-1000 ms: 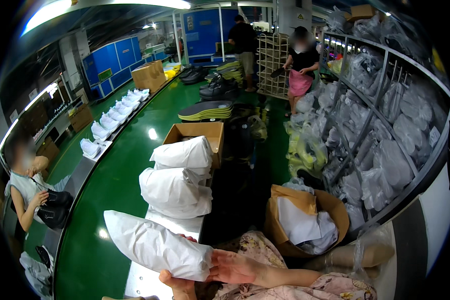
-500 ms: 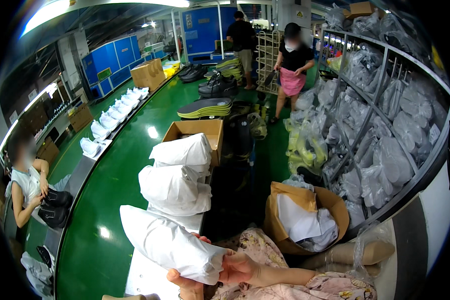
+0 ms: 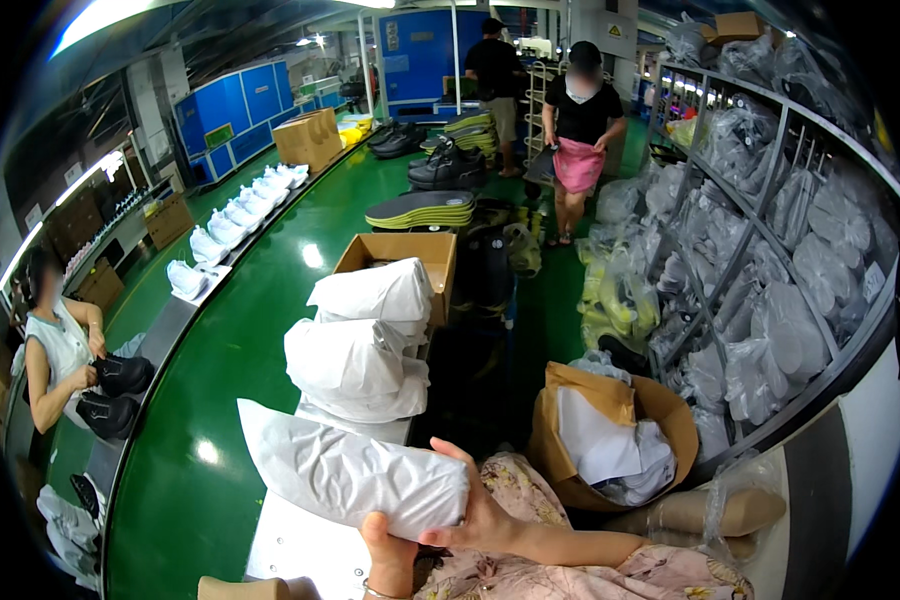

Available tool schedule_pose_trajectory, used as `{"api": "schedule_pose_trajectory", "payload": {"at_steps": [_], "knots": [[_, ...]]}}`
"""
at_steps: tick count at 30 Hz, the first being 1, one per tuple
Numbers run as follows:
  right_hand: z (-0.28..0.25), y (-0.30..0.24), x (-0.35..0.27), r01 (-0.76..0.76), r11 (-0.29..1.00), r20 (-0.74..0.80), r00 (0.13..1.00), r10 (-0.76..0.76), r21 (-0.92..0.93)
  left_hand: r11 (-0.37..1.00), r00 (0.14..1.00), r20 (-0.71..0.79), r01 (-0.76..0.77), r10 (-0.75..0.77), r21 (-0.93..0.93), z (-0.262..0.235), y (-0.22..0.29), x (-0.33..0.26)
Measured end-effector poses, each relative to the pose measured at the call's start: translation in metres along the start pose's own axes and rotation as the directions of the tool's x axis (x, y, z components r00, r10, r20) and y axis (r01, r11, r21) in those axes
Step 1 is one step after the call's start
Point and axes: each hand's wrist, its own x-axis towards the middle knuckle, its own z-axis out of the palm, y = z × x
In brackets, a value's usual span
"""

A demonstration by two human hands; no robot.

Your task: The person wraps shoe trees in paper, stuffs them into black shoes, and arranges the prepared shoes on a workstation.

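A long bundle wrapped in white paper lies slantwise in front of me, its pointed end to the far left. My right hand is closed round its near right end, fingers over the top side and thumb along the lower edge. From below, my left hand grips the same end, its thumb pressed against the paper; its other fingers are hidden. What the paper covers cannot be seen. Just beyond, more white-wrapped bundles are piled on the pale bench, before an open cardboard box.
On my right stand a brown paper sack of white sheets and a metal rack full of plastic-bagged items. White shoes line a conveyor at left, where a seated person handles black shoes. Another person stands beyond the insoles.
The bundle has rolled in my hands and now shows a smoother, creased face. My right hand has shifted round its end, with the fingers higher on the far side.
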Motion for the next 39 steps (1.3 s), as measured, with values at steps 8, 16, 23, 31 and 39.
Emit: {"api": "schedule_pose_trajectory", "payload": {"at_steps": [8,16,23,31,39], "knots": [[0.008,0.001,-0.006,0.052,0.996,-0.192,0.979,-0.065,-0.072,1.000,1.000,-0.012,-0.014,0.014,-0.004,-0.017,-0.015,0.000],[-0.006,-0.002,-0.006,0.087,0.960,-0.193,0.971,-0.142,-0.267,0.988,0.987,0.068,-0.149,0.146,0.031,-0.017,-0.012,0.002],[-0.046,-0.019,0.001,0.275,0.725,-0.067,0.912,-0.404,-0.631,0.139,0.708,0.285,-0.477,0.647,0.868,-0.002,0.039,-0.001],[-0.041,-0.027,-0.001,0.619,0.346,0.402,0.750,-0.525,-0.704,0.480,0.908,0.044,-0.261,0.417,0.838,-0.010,0.024,0.017],[-0.046,-0.027,-0.005,0.526,0.653,0.262,0.847,-0.464,-0.545,0.985,0.983,-0.175,-0.016,0.047,0.170,-0.027,0.046,0.028]]}}
